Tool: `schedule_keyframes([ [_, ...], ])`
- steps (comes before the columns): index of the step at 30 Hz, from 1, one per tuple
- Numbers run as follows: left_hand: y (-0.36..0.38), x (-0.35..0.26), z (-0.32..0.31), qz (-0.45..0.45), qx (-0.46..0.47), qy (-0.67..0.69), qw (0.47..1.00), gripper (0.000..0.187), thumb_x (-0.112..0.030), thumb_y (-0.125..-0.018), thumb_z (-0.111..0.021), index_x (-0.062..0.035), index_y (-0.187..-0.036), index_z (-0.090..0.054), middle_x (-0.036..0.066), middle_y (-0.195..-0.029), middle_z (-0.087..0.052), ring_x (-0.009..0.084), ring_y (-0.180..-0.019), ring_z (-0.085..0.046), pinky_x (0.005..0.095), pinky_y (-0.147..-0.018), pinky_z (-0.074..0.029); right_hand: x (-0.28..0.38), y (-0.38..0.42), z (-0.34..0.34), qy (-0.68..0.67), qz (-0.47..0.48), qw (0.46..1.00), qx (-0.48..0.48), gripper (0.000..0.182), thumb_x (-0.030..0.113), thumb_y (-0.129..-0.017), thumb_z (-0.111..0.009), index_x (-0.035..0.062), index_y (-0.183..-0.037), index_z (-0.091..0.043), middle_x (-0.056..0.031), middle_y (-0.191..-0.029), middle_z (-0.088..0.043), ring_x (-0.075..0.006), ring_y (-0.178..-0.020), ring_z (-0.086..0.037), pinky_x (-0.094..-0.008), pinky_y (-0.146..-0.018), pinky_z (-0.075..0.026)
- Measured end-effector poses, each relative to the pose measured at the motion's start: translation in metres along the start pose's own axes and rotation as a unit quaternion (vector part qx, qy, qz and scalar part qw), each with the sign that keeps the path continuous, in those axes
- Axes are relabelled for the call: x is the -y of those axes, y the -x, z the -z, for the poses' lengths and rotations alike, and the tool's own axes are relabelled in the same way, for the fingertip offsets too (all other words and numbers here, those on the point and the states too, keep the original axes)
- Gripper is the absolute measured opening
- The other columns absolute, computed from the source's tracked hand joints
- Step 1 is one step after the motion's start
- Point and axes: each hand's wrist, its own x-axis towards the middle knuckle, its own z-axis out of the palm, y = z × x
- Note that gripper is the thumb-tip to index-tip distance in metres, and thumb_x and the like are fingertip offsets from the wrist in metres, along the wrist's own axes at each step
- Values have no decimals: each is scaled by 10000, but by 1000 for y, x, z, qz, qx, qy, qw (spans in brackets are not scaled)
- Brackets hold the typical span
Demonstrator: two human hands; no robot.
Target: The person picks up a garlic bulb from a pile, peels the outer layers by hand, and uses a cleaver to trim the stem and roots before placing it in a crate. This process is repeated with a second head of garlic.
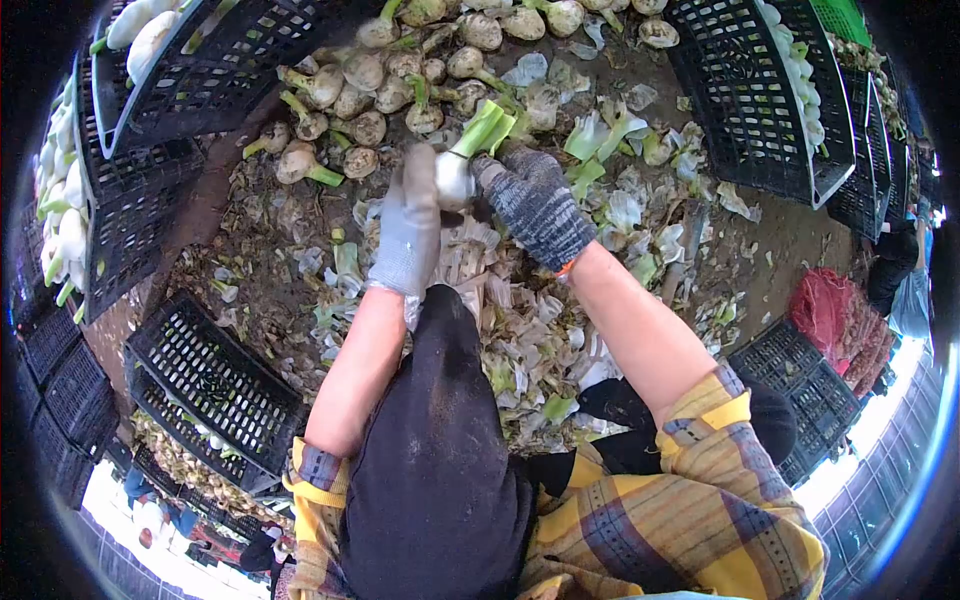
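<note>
A white bulb (455,181) with a short green stalk (484,128) is between my two gloved hands, stalk tilted up and right. My left hand (408,225), in a pale grey glove, is closed against the bulb's left side. My right hand (538,203), in a dark grey patterned glove, is closed at the base of the stalk; whether it also holds a tool is hidden. Just beyond my hands lies a pile of unpeeled bulbs (365,72) with dirty skins and cut stalks. Loose peeled skins (520,350) cover the ground below the bulb.
Black crates with white bulbs stand at the upper left (200,80) and upper right (745,90). Another black crate (215,375) is at the lower left. At the right are a red mesh sack (825,310) and a person in dark clothes (893,262).
</note>
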Motion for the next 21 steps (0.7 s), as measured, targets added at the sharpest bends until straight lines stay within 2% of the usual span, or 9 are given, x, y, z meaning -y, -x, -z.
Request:
schedule_keyframes([
  [2,3,3,-12,-105,-41,-93,989,554,-381,-821,-607,16,-1163,-427,72,-913,-568,110,-729,-545,244,-602,-483,-7,-1,2,111,29,993,12,286,226,-809,-524,-21,-929,-605,-249,-880,-608,-380,-834,-584,-422,-741,-454],
  [4,10,-3,-15,-50,-50,33,997,557,-319,-805,-640,14,-1185,-406,77,-923,-577,122,-733,-553,265,-645,-494,-16,-3,-3,162,95,982,-10,260,213,-814,-521,-27,-871,-605,-249,-823,-603,-385,-783,-577,-437,-697,-449],
  [9,6,-12,-1,150,76,312,935,573,-334,-795,-660,-6,-1194,-412,118,-1019,-558,147,-772,-559,279,-698,-492,-5,2,-5,-61,-11,997,-42,232,184,-818,-518,-21,-881,-605,-238,-804,-601,-387,-736,-576,-427,-651,-455],
  [10,3,-8,-1,154,50,310,937,589,-351,-793,-659,-12,-1203,-406,133,-1064,-541,158,-819,-564,278,-737,-482,-4,2,-4,-81,-34,996,-34,229,178,-817,-519,-20,-891,-605,-235,-807,-603,-386,-729,-577,-423,-643,-456],
  [13,13,-14,-6,18,-7,93,995,619,-333,-781,-675,-9,-1222,-387,133,-1069,-543,177,-865,-569,286,-768,-476,-19,-3,-1,196,116,974,-3,222,170,-809,-531,4,-933,-611,-229,-847,-615,-352,-728,-592,-389,-644,-463],
  [14,10,-2,-3,-62,-22,11,998,636,-293,-774,-685,3,-1238,-365,137,-1076,-541,185,-910,-567,295,-791,-476,-23,-3,-3,145,94,984,-32,201,161,-811,-529,9,-917,-609,-216,-829,-616,-341,-718,-591,-382,-637,-462],
  [16,10,-1,-5,-18,-8,123,992,628,-273,-773,-684,5,-1237,-365,138,-1074,-541,191,-912,-567,298,-784,-478,-13,-2,-7,41,46,994,-90,161,142,-815,-526,21,-885,-605,-189,-792,-617,-318,-697,-587,-366,-624,-460],
  [19,7,-1,2,89,67,275,955,583,-275,-790,-656,-18,-1237,-383,126,-1056,-550,179,-901,-572,312,-754,-484,-4,4,-2,-192,-95,976,-42,136,128,-816,-518,24,-850,-601,-176,-777,-613,-300,-717,-591,-366,-629,-459],
  [21,4,4,6,154,115,340,921,582,-294,-797,-643,-32,-1248,-385,113,-1039,-560,165,-887,-575,314,-737,-488,-14,1,5,87,48,995,5,134,120,-819,-522,17,-858,-598,-164,-782,-615,-276,-721,-591,-364,-627,-453],
])
